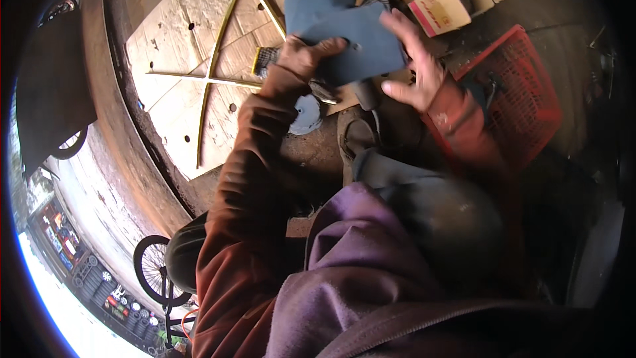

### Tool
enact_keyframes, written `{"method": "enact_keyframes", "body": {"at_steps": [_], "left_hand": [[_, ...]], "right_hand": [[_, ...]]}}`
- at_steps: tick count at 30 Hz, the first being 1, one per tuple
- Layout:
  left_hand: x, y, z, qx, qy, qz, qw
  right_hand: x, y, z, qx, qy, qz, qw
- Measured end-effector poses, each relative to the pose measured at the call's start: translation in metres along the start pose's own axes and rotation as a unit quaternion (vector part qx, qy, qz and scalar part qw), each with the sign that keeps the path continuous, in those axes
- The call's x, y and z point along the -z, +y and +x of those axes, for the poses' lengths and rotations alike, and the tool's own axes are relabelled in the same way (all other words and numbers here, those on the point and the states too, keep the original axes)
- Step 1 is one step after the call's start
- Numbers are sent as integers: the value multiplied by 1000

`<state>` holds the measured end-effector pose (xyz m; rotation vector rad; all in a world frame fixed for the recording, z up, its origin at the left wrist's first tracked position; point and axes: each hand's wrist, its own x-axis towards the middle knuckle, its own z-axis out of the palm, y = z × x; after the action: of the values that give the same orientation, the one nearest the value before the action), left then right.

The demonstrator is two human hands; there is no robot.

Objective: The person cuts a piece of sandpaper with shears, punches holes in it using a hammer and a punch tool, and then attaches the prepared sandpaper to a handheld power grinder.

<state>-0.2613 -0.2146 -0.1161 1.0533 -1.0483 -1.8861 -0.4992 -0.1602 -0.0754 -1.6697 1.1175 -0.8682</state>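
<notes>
Blue-grey sheets that look like sandpaper point(364, 46) are fanned out before me, overlapping. My left hand point(306, 56) is closed on their left side, thumb across the top. At their right edge, my right hand point(421, 69) has its fingers spread and slightly smeared by motion; whether a fingertip touches the sheets I cannot tell. Left of the hands, gold-coloured metal strips point(207, 81) form a crossed frame on flat cardboard point(173, 46). A pale round disc point(305, 116) lies below the sheets, next to a dark cylindrical piece point(366, 95) that is partly hidden.
An open cardboard box point(440, 9) stands at the far right, with a red plastic basket point(530, 109) nearer on the right. My shoe point(356, 136) is just below the sheets. A patterned glove-like cloth point(266, 61) lies by my left wrist. A bicycle wheel point(154, 266) shows at lower left.
</notes>
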Motion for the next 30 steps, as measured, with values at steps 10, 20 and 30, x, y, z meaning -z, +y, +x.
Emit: {"method": "enact_keyframes", "body": {"at_steps": [10,20,30], "left_hand": [[89,-27,88,-70,92,277,954],[91,-51,92,-76,133,384,911],[84,-55,82,31,183,143,972]], "right_hand": [[-85,157,111,-113,259,22,959],[-72,139,124,-175,232,-114,950],[-64,117,144,-296,128,-87,942]]}}
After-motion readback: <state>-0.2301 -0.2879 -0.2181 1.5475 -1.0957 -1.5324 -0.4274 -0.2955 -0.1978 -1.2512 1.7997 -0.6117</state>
